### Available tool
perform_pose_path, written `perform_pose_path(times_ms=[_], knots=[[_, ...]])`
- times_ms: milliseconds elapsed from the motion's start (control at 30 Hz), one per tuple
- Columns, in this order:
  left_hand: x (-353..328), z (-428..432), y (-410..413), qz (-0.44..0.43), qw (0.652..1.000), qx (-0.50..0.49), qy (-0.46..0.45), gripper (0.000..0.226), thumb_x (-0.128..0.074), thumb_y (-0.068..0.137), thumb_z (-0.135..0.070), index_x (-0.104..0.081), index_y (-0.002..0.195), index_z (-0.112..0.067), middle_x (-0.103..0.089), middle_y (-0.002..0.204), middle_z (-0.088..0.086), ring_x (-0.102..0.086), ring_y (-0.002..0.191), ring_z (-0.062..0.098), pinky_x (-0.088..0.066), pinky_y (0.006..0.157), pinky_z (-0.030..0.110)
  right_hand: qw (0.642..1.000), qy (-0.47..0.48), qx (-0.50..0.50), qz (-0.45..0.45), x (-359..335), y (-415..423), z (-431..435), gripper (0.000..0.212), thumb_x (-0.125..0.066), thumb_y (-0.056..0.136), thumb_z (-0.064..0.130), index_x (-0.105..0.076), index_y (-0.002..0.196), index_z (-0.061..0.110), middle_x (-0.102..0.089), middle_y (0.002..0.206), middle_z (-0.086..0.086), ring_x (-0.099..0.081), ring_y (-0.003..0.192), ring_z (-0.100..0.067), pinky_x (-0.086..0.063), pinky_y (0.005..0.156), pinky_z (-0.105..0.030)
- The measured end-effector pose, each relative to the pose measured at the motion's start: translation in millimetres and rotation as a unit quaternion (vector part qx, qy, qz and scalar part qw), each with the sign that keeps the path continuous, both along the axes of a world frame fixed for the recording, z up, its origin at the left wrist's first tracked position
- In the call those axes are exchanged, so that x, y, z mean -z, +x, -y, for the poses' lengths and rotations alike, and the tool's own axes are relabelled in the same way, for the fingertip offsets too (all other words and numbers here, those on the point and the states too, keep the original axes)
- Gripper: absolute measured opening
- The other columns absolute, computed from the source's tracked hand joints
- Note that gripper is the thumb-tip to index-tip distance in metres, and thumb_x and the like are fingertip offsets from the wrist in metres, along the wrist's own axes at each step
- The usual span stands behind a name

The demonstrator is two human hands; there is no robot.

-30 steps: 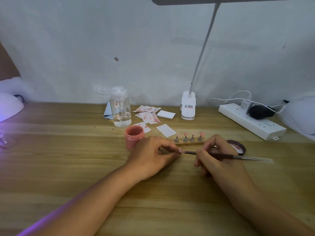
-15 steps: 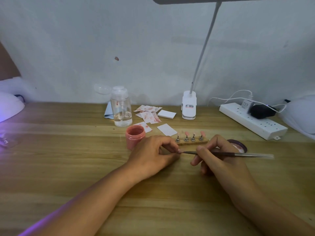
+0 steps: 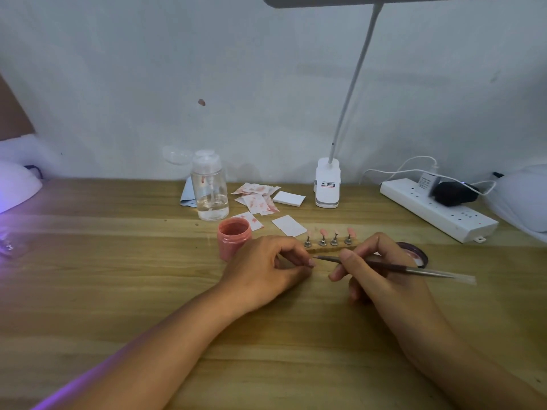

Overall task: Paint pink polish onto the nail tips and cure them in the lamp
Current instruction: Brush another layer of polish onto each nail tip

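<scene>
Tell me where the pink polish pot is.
In the head view the pink polish pot stands left of centre, just behind the left hand and in front of the clear bottle.

On table, centre: left hand beside right hand, brush in right, tip toward left. Just behind: jar left, stand middle, lid right. Farther back, left to right: bottle, wipes, clamp, strip. Far left: curing lamp.

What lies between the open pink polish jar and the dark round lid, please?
Head view: a wooden strip with four metal nail-tip stands; left hand and right hand overlap it.
</scene>
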State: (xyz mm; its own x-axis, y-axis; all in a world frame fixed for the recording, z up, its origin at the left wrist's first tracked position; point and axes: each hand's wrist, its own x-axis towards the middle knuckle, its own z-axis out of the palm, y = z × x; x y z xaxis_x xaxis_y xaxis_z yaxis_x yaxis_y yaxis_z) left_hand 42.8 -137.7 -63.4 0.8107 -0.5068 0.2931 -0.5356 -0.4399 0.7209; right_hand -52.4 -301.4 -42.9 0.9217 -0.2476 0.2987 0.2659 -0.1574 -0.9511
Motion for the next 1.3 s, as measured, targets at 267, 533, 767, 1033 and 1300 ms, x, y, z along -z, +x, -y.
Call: perform_pose_path(times_ms=[267, 533, 767, 1033, 1300], knots=[[-0.6, 2.0, -0.9, 0.006, 1.0, 0.001, -0.003, 0.027, -0.079, 0.08, -0.024, -0.066, 0.069, -0.045, -0.07, 0.077, -0.023, -0.051, 0.054, -0.013, -0.031, 0.052, 0.011, 1.0, 0.007, -0.008, -0.002, -1.5, -0.6, 0.1, 0.021, -0.06, 0.091, 0.004, -0.046, 0.086, -0.01, -0.072, 0.07, -0.013, -0.046, 0.045, -0.013, -0.04, 0.044, -0.016], [-0.2, -0.1, 0.3, 0.018, 1.0, 0.002, 0.009, 0.03, -0.078, 0.081, -0.026, -0.065, 0.069, -0.05, -0.064, 0.07, -0.032, -0.049, 0.052, -0.014, -0.03, 0.048, 0.008, 1.0, 0.01, -0.016, -0.006, -2.2, -1.1, -2.7, 0.018, -0.06, 0.09, 0.001, -0.046, 0.086, -0.009, -0.071, 0.069, -0.015, -0.045, 0.045, -0.013, -0.04, 0.043, -0.016], [1.2, 2.0, 1.4, 0.029, 0.999, -0.006, 0.017, 0.027, -0.078, 0.081, -0.031, -0.066, 0.069, -0.052, -0.062, 0.076, -0.039, -0.049, 0.055, -0.012, -0.028, 0.049, 0.011, 1.0, -0.007, -0.004, -0.02, -6.9, -3.4, -2.4, 0.017, -0.061, 0.089, -0.001, -0.047, 0.087, -0.01, -0.069, 0.067, -0.016, -0.045, 0.045, -0.012, -0.039, 0.042, -0.017], [5.9, -0.2, 3.5, 0.045, 0.999, -0.002, 0.014, 0.005, -0.077, 0.082, -0.033, -0.078, 0.085, -0.036, -0.058, 0.075, -0.042, -0.049, 0.06, -0.017, -0.029, 0.051, 0.007, 0.999, -0.038, 0.008, -0.031, -6.6, -3.2, -1.1, 0.014, -0.062, 0.089, 0.002, -0.05, 0.086, -0.004, -0.07, 0.069, -0.012, -0.049, 0.047, -0.008, -0.04, 0.046, -0.02], [9.0, 0.7, 3.3, 0.042, 0.999, 0.003, 0.012, 0.008, -0.076, 0.083, -0.036, -0.078, 0.09, -0.036, -0.058, 0.074, -0.04, -0.05, 0.062, -0.015, -0.03, 0.053, 0.01, 0.999, -0.022, 0.024, -0.037, -3.6, -3.2, 0.1, 0.014, -0.061, 0.088, -0.001, -0.048, 0.083, -0.003, -0.068, 0.065, -0.012, -0.047, 0.046, -0.013, -0.038, 0.044, -0.02]])
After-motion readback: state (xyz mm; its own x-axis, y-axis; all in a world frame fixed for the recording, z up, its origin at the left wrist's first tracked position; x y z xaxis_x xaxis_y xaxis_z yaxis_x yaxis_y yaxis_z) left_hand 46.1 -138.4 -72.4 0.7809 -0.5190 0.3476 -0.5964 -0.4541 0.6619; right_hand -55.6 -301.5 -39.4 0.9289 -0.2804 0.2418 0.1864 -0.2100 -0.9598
